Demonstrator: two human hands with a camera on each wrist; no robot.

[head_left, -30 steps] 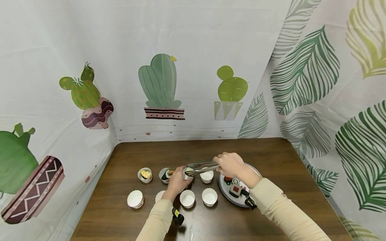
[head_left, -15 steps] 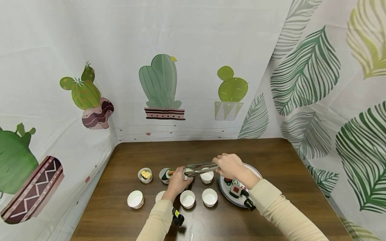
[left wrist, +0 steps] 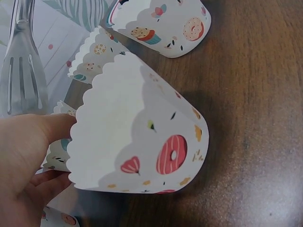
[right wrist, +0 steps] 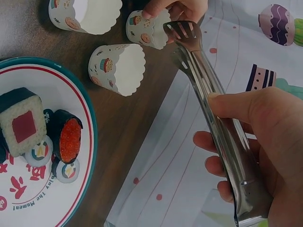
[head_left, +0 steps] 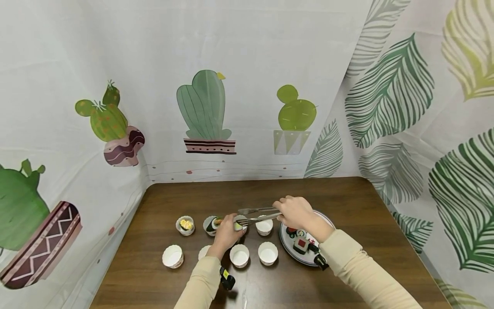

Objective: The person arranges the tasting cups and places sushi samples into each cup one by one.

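Right hand [head_left: 294,212] grips metal tongs [right wrist: 232,152], tips parted near a paper cup [right wrist: 140,35]. Left hand [head_left: 227,235] holds that cup, other cups [right wrist: 101,71] nearby

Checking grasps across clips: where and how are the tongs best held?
Probably mid-length on the tongs, coming from their joined end and squeezing both arms from opposite sides, as the right hand does: they are long, and the slotted tips point away from that hand.
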